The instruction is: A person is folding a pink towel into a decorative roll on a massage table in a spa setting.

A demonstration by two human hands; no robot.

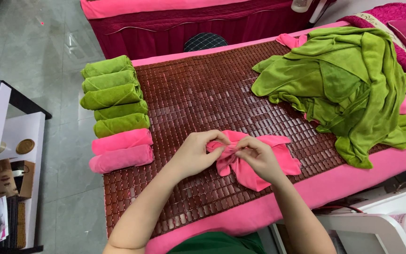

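A pink towel (264, 162) lies crumpled on the brown tiled mat (203, 94) near the bed's front edge. My left hand (196, 153) pinches its left edge, and my right hand (257, 157) grips the gathered cloth at the middle. The two hands almost touch over the towel. At the mat's left end lies a row of rolled towels: several green rolls (113, 94) and two pink rolls (121, 150).
A heap of unfolded green towels (344, 89) with bits of pink cloth fills the right side of the bed. Another pink-draped bed (189, 23) stands behind. A white shelf unit (5, 155) is at the left, a white and pink device (400, 226) at the bottom right.
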